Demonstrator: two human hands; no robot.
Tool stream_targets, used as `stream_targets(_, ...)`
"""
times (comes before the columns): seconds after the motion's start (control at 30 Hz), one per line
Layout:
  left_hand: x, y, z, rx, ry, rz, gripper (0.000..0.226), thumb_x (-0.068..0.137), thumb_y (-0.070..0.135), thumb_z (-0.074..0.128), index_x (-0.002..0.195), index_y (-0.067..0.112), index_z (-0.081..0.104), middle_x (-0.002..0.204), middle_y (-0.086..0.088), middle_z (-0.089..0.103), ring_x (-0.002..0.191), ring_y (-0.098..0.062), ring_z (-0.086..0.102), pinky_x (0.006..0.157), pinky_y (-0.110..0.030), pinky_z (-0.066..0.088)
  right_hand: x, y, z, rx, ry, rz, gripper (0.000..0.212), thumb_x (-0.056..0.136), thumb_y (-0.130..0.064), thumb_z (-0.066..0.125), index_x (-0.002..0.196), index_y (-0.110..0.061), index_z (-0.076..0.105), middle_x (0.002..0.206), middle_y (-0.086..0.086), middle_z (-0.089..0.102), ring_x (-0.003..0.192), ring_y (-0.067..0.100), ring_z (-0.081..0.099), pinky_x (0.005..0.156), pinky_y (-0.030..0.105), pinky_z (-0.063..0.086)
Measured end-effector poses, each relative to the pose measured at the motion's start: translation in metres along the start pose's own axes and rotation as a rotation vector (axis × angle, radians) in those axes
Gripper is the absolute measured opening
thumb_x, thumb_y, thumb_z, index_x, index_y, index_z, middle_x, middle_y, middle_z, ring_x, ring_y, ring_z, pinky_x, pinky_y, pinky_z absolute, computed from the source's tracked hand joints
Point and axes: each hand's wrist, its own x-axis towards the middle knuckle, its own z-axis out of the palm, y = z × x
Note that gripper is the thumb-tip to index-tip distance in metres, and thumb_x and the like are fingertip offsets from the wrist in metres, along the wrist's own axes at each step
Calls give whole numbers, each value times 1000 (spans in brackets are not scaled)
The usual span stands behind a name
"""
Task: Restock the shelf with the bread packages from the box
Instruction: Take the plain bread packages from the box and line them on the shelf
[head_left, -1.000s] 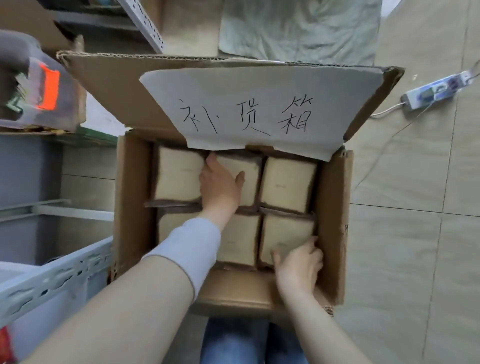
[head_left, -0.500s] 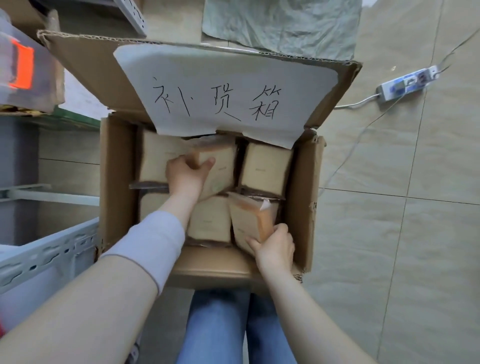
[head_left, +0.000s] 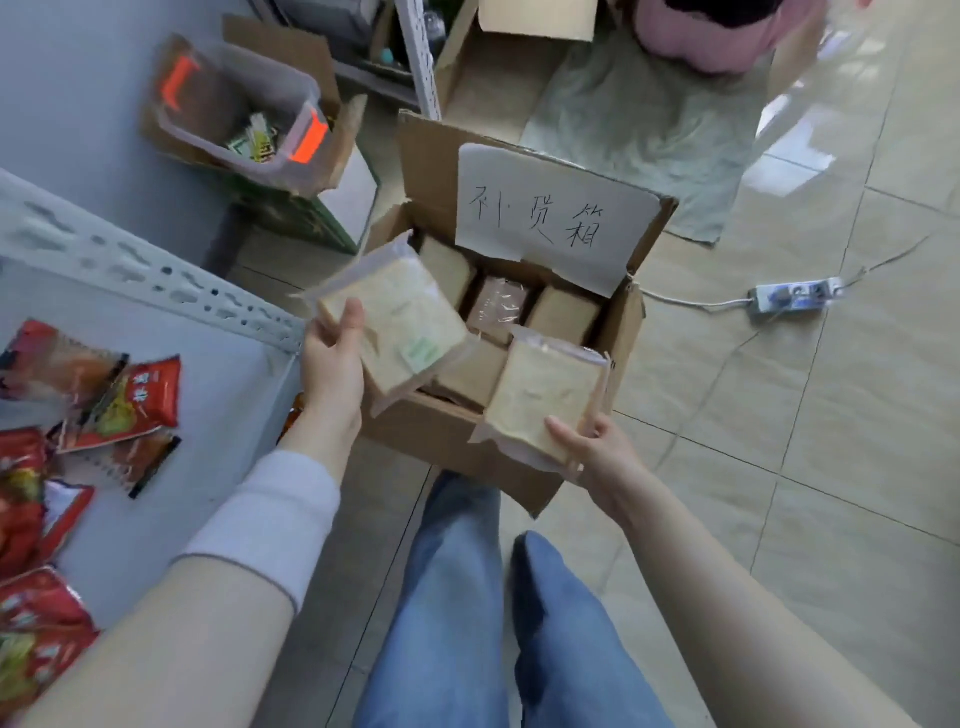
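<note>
Above the box (head_left: 441, 439), face-up bread packages (head_left: 397, 317): one in left hand (head_left: 332, 366), one in right hand (head_left: 597, 457).

Grey metal shelf (head_left: 218, 374), 9 o'clock: red snack packets (head_left: 130, 405), loosely heaped. Tiled floor (head_left: 831, 493), 4 o'clock: open cardboard box (head_left: 457, 441), centre; white power strip (head_left: 795, 297), 3 o'clock; pale green cloth (head_left: 639, 130), 1 o'clock.

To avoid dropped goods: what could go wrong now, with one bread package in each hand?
The left hand grips its bread package near one corner only, so it may slip. Red snack packets lie loose on the shelf; bread set there could crush them.
</note>
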Motion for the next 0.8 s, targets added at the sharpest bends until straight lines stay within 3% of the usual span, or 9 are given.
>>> stream_targets(0.1,-65,44,-52,-64,6,148,28,87,43,57,106,24,51,92,15,61,83,0,59,55,-9,49,-55,-7,3,-117,-136,-112,47,76,-13,73,119,-5,56,112,12,66,98,26,65,79,38,55)
stream_targets(0.27,-159,138,-163,-99,83,438,18,77,45,65,83,28,63,80,18,69,78,0,65,67,-20,50,-164,-49,41,-258,-387,-343,44,61,-21,77,103,-13,65,96,3,74,87,17,71,65,23,56)
stream_targets(0.33,-191,171,-215,-182,144,527,20,73,44,65,81,25,63,82,12,69,80,-8,65,72,-27,52,-208,-66,70,-331,-480,-428,47,59,-24,77,103,-11,65,95,2,75,88,17,71,69,23,56)
stream_targets(0.43,-224,207,-295,-274,223,651,21,75,38,65,85,20,64,82,10,72,81,-8,67,70,-25,53,-268,-84,126,-418,-594,-559,49,59,-27,77,103,-10,64,94,3,74,87,18,71,72,27,56)
stream_targets(0.6,-252,235,-427,-374,446,721,18,78,36,65,87,21,64,89,6,70,85,-10,67,77,-30,55,-349,-92,248,-476,-783,-720,11,79,-9,68,87,-15,64,72,-9,74,67,6,70,55,15,53)
stream_targets(0.7,-249,223,-506,-380,547,679,15,83,33,64,87,19,65,95,2,69,93,-15,66,82,-33,54,-383,-75,326,-481,-862,-722,9,83,-9,64,88,-16,63,79,-3,74,75,11,71,65,22,59)
stream_targets(0.8,-234,197,-575,-367,646,562,12,86,31,63,81,20,64,90,2,68,89,-18,64,80,-33,52,-402,-48,393,-499,-876,-725,15,86,-4,58,101,-3,60,104,14,67,97,29,66,83,34,57)
